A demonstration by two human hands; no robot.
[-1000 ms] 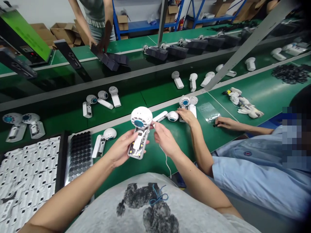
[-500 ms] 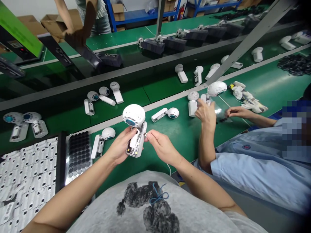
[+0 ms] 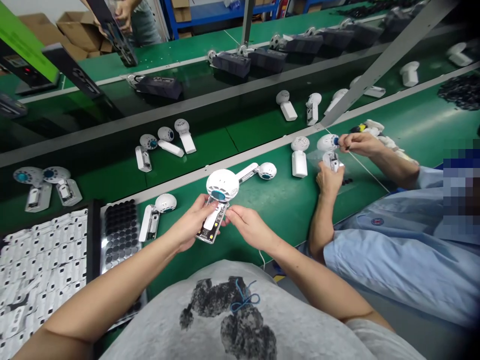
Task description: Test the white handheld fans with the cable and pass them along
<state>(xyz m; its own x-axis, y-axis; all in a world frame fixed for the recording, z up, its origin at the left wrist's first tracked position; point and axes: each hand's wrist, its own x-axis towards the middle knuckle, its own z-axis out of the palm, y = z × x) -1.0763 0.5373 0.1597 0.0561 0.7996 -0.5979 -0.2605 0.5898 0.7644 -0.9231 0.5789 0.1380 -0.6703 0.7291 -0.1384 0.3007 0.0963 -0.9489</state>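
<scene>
Over the green bench my left hand (image 3: 193, 220) is closed around the handle of a white handheld fan (image 3: 222, 184). Its round vented head with a blue centre points up. The front of the handle is uncovered, showing a circuit board and a white inner block. My right hand (image 3: 249, 227) pinches at the right side of the handle, touching it; whatever sits between those fingertips is hidden. A white cable (image 3: 262, 257) hangs below my right wrist. Just behind, a similar fan (image 3: 267, 170) lies on the bench, and another open-handled fan (image 3: 165, 203) lies to the left.
A black tray (image 3: 93, 250) of white handle covers (image 3: 45, 270) and a sheet of black round pads (image 3: 120, 220) are at left. More fans (image 3: 184, 135) lie on the belt behind. At right a co-worker's hands (image 3: 330, 180) handle another fan (image 3: 327, 143). A metal post (image 3: 375, 75) slants across.
The fan in my left hand has moved slightly right and turned, its handle front facing me more. My right hand stays at its side. The co-worker's right hand has moved up to the other fan's head.
</scene>
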